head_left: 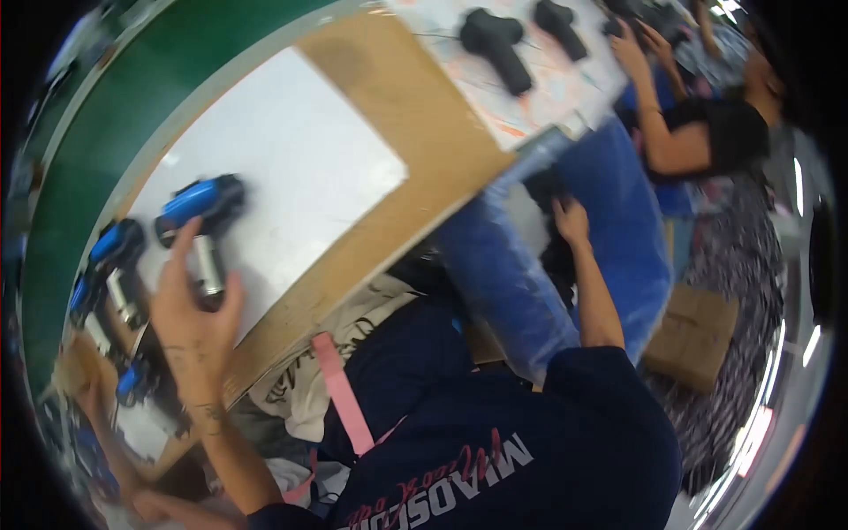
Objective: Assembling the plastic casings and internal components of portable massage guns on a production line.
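Two hands, well apart. Your left hand [196,305], at left: thumb and forefinger spread wide beside a blue-and-black device [201,201] with a silver cylinder [208,265], on the white sheet [309,150]; contact unclear. Your right hand [572,221] is inside the blue bin [623,190], right, by something dark; cannot tell whether its fingers grip. Black parts [499,49] lie far right.

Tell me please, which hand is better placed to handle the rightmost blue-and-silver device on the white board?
Probably the left hand: it is spread open over the white board, right at the device. The right hand is well away from it, beside the blue plastic.
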### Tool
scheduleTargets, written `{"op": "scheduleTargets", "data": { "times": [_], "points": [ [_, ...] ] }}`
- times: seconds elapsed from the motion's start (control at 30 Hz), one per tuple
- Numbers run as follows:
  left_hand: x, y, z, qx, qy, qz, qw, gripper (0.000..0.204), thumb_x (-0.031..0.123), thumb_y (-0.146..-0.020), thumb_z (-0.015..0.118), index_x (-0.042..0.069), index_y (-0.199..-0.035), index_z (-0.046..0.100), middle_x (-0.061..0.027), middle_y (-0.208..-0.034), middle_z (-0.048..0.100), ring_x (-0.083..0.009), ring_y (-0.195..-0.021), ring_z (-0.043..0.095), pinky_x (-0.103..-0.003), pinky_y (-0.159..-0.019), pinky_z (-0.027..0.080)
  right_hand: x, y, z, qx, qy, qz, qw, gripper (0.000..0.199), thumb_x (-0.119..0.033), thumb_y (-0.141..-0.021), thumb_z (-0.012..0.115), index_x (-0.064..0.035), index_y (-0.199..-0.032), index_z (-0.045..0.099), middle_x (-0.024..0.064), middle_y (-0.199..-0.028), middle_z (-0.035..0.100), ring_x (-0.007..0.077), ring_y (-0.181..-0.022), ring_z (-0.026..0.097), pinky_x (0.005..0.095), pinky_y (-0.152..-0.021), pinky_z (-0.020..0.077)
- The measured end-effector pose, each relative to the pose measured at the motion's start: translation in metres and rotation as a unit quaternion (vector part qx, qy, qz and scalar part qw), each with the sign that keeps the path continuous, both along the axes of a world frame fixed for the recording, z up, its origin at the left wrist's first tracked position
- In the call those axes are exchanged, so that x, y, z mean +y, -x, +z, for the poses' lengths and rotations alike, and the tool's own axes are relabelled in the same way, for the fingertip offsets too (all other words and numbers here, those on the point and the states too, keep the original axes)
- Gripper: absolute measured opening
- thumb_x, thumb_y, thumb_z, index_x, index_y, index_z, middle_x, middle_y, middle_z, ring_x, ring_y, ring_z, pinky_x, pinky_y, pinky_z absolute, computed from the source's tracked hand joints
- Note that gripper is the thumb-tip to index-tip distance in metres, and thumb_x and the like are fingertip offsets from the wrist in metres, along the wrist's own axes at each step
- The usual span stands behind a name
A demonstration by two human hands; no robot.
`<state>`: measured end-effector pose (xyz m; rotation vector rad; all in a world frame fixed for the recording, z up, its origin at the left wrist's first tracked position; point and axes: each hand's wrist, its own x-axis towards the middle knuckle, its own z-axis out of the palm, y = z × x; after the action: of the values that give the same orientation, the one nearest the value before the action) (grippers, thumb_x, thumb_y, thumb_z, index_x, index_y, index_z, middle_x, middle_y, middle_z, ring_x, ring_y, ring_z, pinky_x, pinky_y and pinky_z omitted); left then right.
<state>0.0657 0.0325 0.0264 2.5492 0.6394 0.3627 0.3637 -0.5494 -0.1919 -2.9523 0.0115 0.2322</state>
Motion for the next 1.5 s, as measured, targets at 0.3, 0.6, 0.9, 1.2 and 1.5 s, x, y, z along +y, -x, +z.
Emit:
{"op": "scheduleTargets", "data": {
  "times": [0.3, 0.6, 0.9, 1.2, 1.5],
  "points": [
    [-0.057, 0.038, 0.008, 0.073, 0.067, 0.056, 0.994, 0.059, 0.018, -0.084, 0.08, 0.012, -0.14, 0.063, -0.0085, -0.09, 0.065, -0.015, -0.066, 0.059, -0.029, -0.058, 0.048, -0.154, -0.077, -0.102, 0.066, -0.008, 0.107, 0.992, 0.085, -0.034, -0.077, 0.084, 0.0023, -0.145, 0.049, 0.0256, -0.135, 0.065, 0.0374, -0.128, 0.061, 0.0433, -0.109, 0.0464],
    [-0.007, 0.074, 0.008, -0.116, 0.215, 0.059, 0.968, 0.044, 0.0, -0.088, 0.078, 0.003, -0.13, 0.067, -0.0084, -0.107, 0.069, -0.0132, -0.087, 0.068, -0.026, -0.072, 0.055, -0.122, -0.104, -0.054, 0.156, 0.063, 0.105, 0.98, 0.035, -0.014, -0.088, 0.063, 0.0028, -0.119, 0.069, 0.0117, -0.104, 0.073, 0.0255, -0.093, 0.069, 0.0381, -0.085, 0.0539],
    [0.001, 0.066, -0.03, -0.169, 0.335, 0.057, 0.925, 0.039, -0.005, -0.09, 0.074, 0.001, -0.128, 0.07, -0.0126, -0.128, 0.071, -0.0149, -0.104, 0.07, -0.027, -0.082, 0.058, -0.071, -0.098, 0.193, 0.32, -0.511, 0.113, 0.79, 0.039, -0.026, -0.086, 0.067, 0.0039, -0.111, 0.059, 0.0086, -0.103, 0.057, 0.0188, -0.091, 0.05, 0.0298, -0.098, 0.041],
    [-0.002, 0.073, -0.048, -0.226, 0.236, 0.016, 0.945, 0.04, -0.001, -0.09, 0.074, 0.002, -0.13, 0.07, -0.0119, -0.127, 0.073, -0.0135, -0.1, 0.07, -0.028, -0.079, 0.058, 0.224, -0.003, 0.219, 0.247, -0.73, 0.172, 0.614, 0.069, -0.01, -0.097, 0.056, 0.0009, -0.16, 0.031, 0.0224, -0.16, 0.039, 0.0322, -0.142, 0.046, 0.0458, -0.117, 0.0353],
    [0.002, 0.063, -0.045, -0.23, 0.247, 0.012, 0.941, 0.042, 0.003, -0.086, 0.076, 0.007, -0.127, 0.072, -0.0132, -0.115, 0.076, -0.0213, -0.091, 0.074, -0.029, -0.071, 0.058, 0.334, 0.088, 0.244, -0.052, -0.245, 0.464, 0.849, 0.056, -0.014, -0.09, 0.075, 0.0, -0.142, 0.058, 0.0164, -0.136, 0.065, 0.0251, -0.124, 0.062, 0.0399, -0.102, 0.0494]
  ]
}}
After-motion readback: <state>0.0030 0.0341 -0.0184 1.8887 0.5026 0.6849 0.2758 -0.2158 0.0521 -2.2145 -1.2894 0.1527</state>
